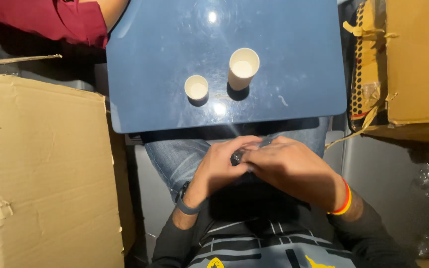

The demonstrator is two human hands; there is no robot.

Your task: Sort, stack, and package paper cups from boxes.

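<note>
Both hands meet over the lap, just below the blue table's [299,59] near edge. The left hand [219,166] and right hand [289,168] close together around a small dark object [238,158], mostly hidden between the fingers. 2 paper cups [243,67] stand on the table, apart. Cardboard boxes [50,168] flank the person.

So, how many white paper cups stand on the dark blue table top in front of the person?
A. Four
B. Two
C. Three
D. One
B. Two white paper cups stand upright and apart on the dark blue table top: a shorter white paper cup to the left and a taller white paper cup to the right, both beyond the person's hands.
</note>
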